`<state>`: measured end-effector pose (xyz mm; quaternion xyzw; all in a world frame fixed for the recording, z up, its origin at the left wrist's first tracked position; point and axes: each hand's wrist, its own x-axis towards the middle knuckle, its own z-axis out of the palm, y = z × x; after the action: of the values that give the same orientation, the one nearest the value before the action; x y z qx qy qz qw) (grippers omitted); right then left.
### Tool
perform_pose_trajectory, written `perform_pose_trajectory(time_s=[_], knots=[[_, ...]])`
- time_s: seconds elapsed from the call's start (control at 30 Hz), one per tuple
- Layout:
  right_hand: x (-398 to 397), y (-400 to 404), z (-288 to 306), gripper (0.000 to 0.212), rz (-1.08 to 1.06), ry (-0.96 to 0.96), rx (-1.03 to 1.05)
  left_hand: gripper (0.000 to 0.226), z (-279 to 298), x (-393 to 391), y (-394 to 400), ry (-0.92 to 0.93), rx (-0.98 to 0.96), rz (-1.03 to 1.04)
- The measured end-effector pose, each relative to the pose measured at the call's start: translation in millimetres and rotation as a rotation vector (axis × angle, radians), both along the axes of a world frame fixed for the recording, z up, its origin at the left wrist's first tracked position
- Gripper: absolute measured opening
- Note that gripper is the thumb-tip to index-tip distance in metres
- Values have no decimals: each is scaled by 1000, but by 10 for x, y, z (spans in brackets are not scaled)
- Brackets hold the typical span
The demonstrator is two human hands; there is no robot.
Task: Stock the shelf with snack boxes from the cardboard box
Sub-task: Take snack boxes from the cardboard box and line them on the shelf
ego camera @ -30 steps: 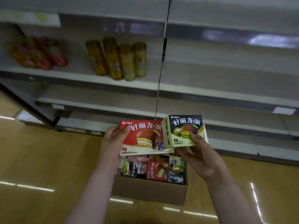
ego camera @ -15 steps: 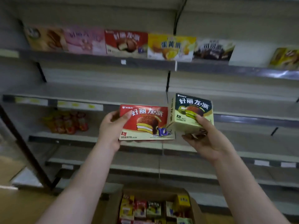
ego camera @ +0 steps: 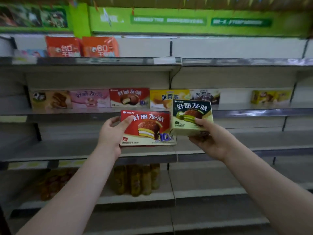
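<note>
Left hand [ego camera: 113,133]: closed on the left end of the red snack box [ego camera: 149,128], thumb across the printed front, fingers behind.
Right hand [ego camera: 209,139]: closed on the lower right corner of the green snack box [ego camera: 191,116], thumb on the front, palm and fingers under the bottom.
Left arm: bare, stretched forward and up from the lower left corner of the view.
Right arm: bare, stretched forward and up from the lower right, wrist bent inward.
Red snack box: face toward the camera, roughly level, held in front of the middle shelf [ego camera: 50,155], right end just beside the green snack box; touching or not, cannot tell.
Green snack box: slightly higher, tilted a little, overlapping the front edge of the shelf above [ego camera: 254,112].
Shelf above: row of boxes [ego camera: 129,97] standing along its front edge, left to centre, and one yellow box [ego camera: 271,96] toward the right end.
Lower shelf [ego camera: 203,192]: yellow-brown packets [ego camera: 137,179] near the centre, blurred.
Top shelf [ego camera: 237,62]: two orange bags [ego camera: 81,46] toward the left end.
</note>
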<state>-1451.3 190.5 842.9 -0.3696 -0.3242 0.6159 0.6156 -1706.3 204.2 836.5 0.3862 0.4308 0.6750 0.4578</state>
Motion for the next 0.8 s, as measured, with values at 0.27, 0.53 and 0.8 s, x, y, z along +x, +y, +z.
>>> perform_pose_trajectory(time_s=[0.27, 0.53, 0.8], knots=[[775, -159, -115, 33, -46, -222, -87, 49, 18, 853, 269, -30, -36, -136], [1945, -7, -169, 43, -12, -260, -22, 43, -83, 2021, 317, -81, -69, -151], [2936, 273, -117, 39, 16, -201, 3, 34, -91, 3253, 517, -45, -94, -132]])
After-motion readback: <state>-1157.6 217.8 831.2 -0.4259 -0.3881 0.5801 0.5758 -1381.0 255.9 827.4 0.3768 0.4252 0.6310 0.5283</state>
